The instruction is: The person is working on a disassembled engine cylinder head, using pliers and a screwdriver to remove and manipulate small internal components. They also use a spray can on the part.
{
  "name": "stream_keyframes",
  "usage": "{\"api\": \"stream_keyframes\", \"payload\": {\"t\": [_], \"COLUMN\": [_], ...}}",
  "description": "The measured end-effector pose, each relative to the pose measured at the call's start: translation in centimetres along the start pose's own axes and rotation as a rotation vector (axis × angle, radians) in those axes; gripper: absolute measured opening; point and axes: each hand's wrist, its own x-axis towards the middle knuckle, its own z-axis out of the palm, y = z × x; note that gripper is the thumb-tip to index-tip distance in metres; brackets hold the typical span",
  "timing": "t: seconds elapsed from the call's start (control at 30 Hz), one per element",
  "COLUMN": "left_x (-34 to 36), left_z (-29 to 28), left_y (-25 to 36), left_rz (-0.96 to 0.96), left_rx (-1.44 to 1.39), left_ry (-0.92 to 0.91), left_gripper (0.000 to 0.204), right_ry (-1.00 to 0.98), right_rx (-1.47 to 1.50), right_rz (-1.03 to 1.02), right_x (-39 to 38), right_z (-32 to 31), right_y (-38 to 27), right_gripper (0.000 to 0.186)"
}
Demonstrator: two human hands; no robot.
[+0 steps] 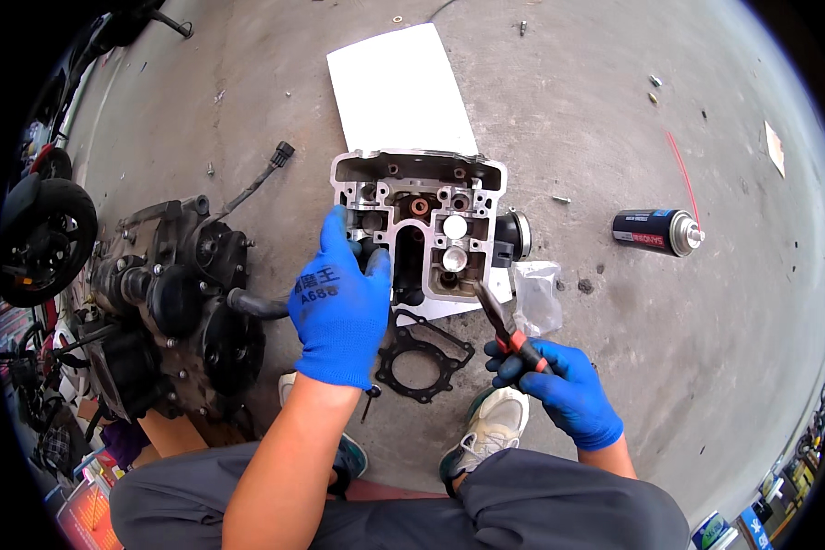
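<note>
A silvery engine cylinder head (430, 266) lies on the floor in front of me, its open side with round bores and valve buckets facing up. My left hand (341, 307), in a blue work glove, grips its left side, forefinger along the edge and thumb by the dark central opening. Pliers (501, 321) with red and black handles are in my right hand (559, 385), also gloved in blue. Their jaws point up and left, close to the head's lower right corner; whether they touch it I cannot tell. A black flat gasket (387, 374) lies below the head.
A dark engine block (179, 293) with a cable stands at the left, near a motorcycle wheel (75, 236). White paper (399, 87) lies beyond and partly under the head. To the right are a clear plastic bag (539, 302) and a spray can (653, 232) with a red straw. Small bolts are scattered around.
</note>
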Motion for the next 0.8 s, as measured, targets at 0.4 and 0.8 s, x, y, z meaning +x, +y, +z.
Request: {"api": "stream_keyframes", "payload": {"t": [0.4,0.8], "left_x": [-0.3,1.2], "left_z": [3.0,-0.9], "left_y": [-0.6,2.0], "left_rz": [-0.076,0.587], "left_rx": [-0.273,-0.138], "left_ry": [0.256,0.112], "left_gripper": [0.033,0.038], "right_ry": [-0.234,-0.001], "right_rx": [-0.227,-0.105], "right_rz": [-0.006,-0.077], "right_x": [0.4,0.6], "right_z": [-0.7,-1.8], "right_y": [0.0,-1.3], "right_gripper": [0.037,0.036]}}
